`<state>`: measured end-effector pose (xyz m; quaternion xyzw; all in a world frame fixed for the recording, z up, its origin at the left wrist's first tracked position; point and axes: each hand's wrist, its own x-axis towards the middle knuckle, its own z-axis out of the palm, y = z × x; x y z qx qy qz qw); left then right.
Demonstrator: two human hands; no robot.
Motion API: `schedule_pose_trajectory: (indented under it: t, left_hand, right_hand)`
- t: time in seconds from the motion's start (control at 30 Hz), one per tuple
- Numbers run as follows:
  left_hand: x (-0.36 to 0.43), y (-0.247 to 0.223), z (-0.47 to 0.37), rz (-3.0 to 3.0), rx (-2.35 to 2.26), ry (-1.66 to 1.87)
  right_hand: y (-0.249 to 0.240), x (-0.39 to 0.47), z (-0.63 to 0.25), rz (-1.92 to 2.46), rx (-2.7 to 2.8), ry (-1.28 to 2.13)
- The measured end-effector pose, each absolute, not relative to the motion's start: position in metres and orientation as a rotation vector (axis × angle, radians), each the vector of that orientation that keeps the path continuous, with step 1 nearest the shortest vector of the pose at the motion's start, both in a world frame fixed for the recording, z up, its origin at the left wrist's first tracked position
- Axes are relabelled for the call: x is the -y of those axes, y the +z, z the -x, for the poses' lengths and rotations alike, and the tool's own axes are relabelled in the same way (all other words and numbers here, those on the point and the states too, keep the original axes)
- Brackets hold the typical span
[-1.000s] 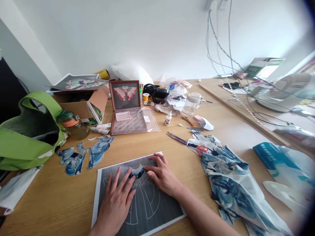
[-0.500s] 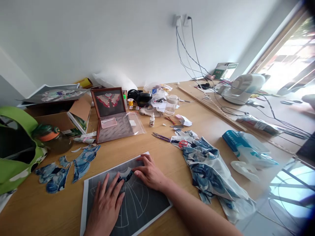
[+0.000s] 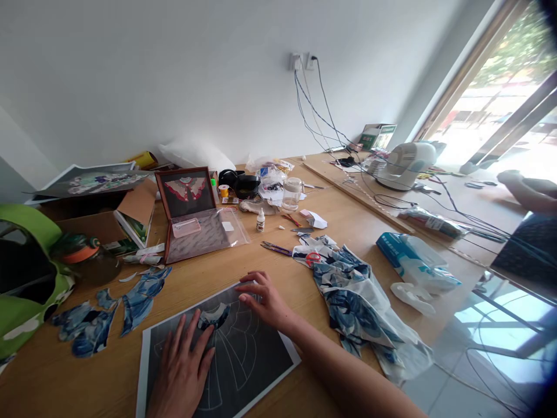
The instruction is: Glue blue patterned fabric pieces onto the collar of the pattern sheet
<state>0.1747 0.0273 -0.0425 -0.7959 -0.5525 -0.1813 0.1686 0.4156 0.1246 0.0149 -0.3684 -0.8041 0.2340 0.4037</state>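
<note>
A dark sheet with pale pattern lines point(image 3: 261, 363) lies on the wooden table. On its upper part rests a small curved blue fabric piece point(image 3: 223, 319). My left hand point(image 3: 183, 360) is spread flat on the sheet, fingertips at the left end of that piece. To its right, my right hand point(image 3: 263, 299) hovers at the sheet's top edge, fingers apart and clear of the fabric piece. Cut blue fabric pieces point(image 3: 141, 296) lie left of the sheet. Crumpled blue and white cloth point(image 3: 357, 302) lies on the right, with red-handled scissors point(image 3: 312, 258) on its upper end.
An open framed box point(image 3: 204, 229), a glue bottle point(image 3: 260, 220), snips point(image 3: 276, 249) and a glass jug point(image 3: 291, 194) stand or lie behind the sheet. A green bag point(image 3: 26, 244) is at left. A tissue pack point(image 3: 413, 261) lies right. Another person's arm point(image 3: 528, 194) shows far right.
My right hand has come off the curved fabric piece and moved slightly away from it, uncovering its right end. My left hand stays spread on the sheet. The camera view has shifted.
</note>
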Motion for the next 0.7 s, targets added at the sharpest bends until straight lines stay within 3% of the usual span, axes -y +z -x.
schedule_pose_trajectory:
  t: [0.27, 0.47, 0.7]
  left_hand:
    - [-0.025, -0.043, -0.175, 2.272, 1.576, -0.54]
    - [-0.023, -0.045, -0.175, 2.271, 1.614, -0.596]
    - [-0.022, -0.046, -0.176, 2.284, 1.678, -0.643]
  right_hand:
    - [0.067, -0.209, -0.52, 1.71, 2.088, 0.238]
    - [0.036, -0.233, -0.556, 2.047, 2.164, 0.241]
    - [0.013, -0.241, -0.555, 2.127, 2.077, 0.322]
